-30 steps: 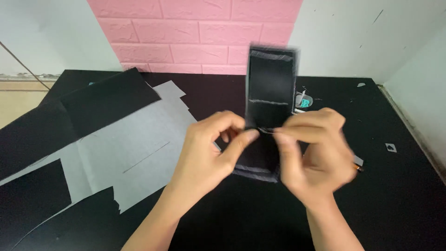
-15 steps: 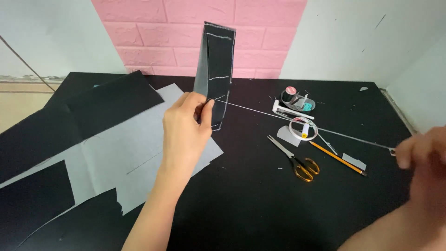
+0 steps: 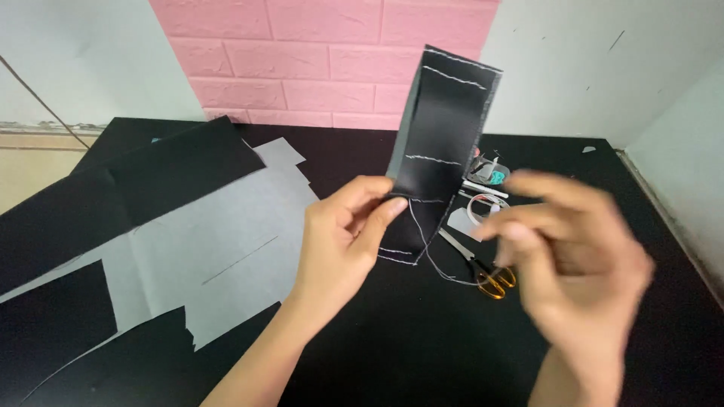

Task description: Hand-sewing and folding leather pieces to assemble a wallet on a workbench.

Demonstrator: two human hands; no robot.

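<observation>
Left hand point(image 3: 343, 237), frame centre: fingers pinched closed on the lower edge of the black stitched fabric strip point(image 3: 441, 151), held upright above the tabletop point(image 3: 392, 347). Right hand point(image 3: 577, 264), lower right, blurred: fingers loosely curled; grip cannot be determined. Scissors point(image 3: 483, 271) lie between the hands.
</observation>
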